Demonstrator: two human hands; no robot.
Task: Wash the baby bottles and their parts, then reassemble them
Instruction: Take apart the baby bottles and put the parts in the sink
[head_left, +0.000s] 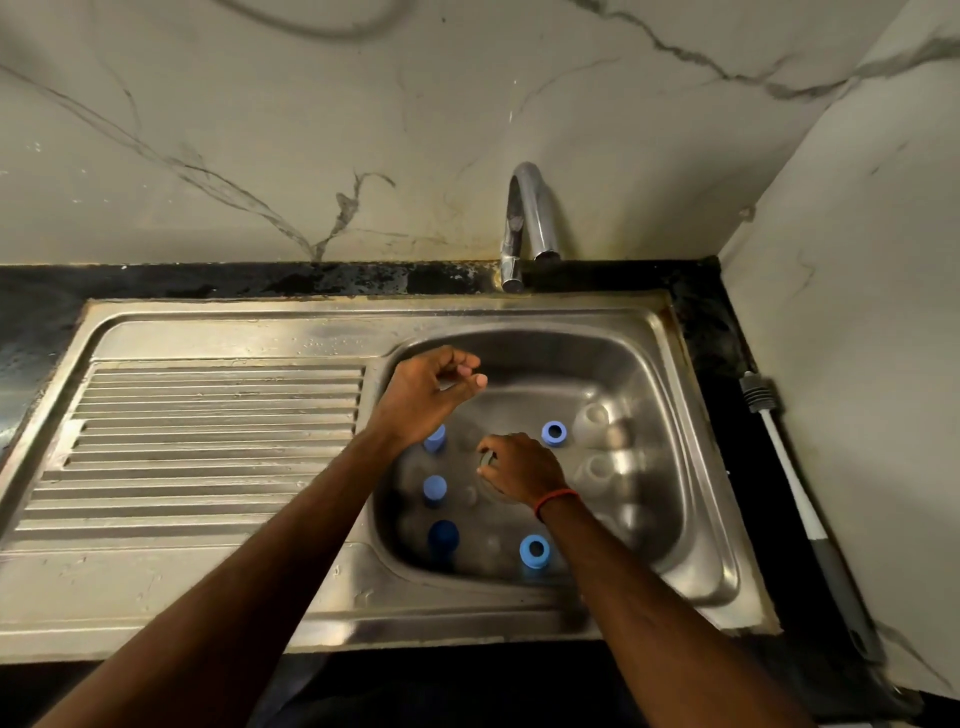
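The left hand hangs over the left side of the sink, fingers loosely curled; the view is too dim to tell whether it pinches anything. Below it three blue caps stand in a column. At mid-basin the right hand is low, its fingertips curled round the rim of a clear piece. Just right lie two blue rings, then clear bottles.

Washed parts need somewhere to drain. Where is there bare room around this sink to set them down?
The ribbed drainboard, left of the basin, is bare, as is the flat steel strip in front of it. The basin floor is crowded: blue rings, blue caps, clear parts, left hand, right hand.
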